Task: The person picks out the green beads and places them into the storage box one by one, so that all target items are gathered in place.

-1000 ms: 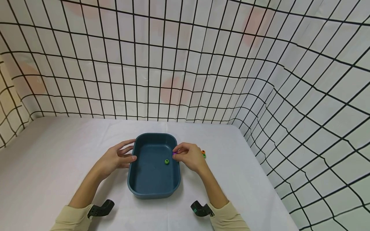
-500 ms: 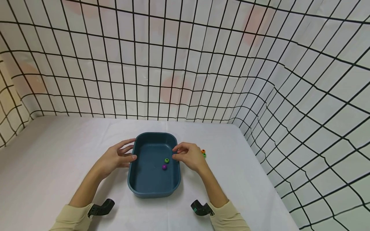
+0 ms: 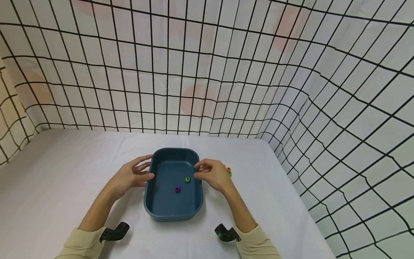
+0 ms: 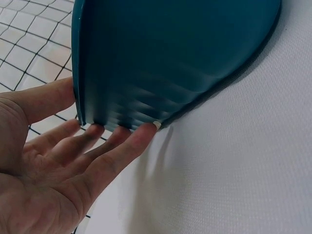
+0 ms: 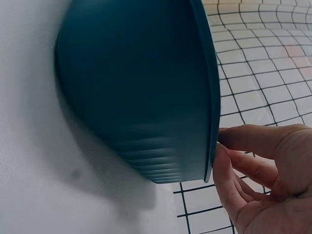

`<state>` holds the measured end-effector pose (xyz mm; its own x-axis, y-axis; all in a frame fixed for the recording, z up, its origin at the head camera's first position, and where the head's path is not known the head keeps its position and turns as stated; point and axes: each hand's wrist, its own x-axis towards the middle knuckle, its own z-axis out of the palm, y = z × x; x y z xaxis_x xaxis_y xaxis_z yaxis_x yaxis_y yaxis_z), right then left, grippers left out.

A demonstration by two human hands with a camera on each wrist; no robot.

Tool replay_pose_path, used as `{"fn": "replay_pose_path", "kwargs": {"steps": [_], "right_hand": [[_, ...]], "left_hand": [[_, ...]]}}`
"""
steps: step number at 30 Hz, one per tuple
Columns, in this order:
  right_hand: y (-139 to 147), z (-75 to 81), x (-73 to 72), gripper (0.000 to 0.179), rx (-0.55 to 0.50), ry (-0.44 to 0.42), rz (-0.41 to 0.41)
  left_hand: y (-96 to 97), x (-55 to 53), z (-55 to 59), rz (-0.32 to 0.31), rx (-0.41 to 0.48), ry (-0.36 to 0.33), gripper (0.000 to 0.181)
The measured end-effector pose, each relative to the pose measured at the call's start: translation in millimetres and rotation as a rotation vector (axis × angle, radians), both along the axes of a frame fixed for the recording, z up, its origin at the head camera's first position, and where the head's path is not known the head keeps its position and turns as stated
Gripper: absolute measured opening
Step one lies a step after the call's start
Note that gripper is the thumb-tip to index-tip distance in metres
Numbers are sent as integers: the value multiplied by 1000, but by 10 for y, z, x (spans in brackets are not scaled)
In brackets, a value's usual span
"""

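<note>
Two inside

Our teal-blue rectangular tray [image 3: 173,217] holds a round purple bead [image 3: 177,189] centrally, a round green bead [image 3: 187,180] towards three o'clock. Our left hand [image 3: 130,177] grips it at ten; our right hand [image 3: 213,175], empty, parts fingertips at two.

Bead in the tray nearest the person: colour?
Purple; that bead shows best in the head view.

Beige L slv [image 3: 81,244] & matching R slv [image 3: 257,244] are both lightly creased, worn w/ a blk, bent, rounded-end L wrist cam [image 3: 115,232] & a similarly shaped blk R wrist cam [image 3: 225,233] bearing a sm. green patch [image 3: 220,235] on its left.
</note>
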<state>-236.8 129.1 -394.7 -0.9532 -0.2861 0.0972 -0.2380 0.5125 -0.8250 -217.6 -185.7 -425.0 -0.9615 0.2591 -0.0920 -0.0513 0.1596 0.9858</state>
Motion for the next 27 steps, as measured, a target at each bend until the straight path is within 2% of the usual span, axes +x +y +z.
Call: {"fn": "replay_pose_path", "kwargs": {"steps": [6, 15, 21, 27], "right_hand": [[79, 63, -10, 26, -24, -18, -20], [377, 116, -85, 25, 12, -49, -139], [609, 93, -154, 27, 41, -68, -196], [814, 39, -214, 30, -6, -143, -223]], "left_hand": [[1, 5, -2, -2, 14, 3, 78], [-3, -1, 6, 2, 5, 1, 78], [-5, 8, 20, 6, 1, 0, 78], [-3, 7, 13, 9, -2, 0, 78]]}}
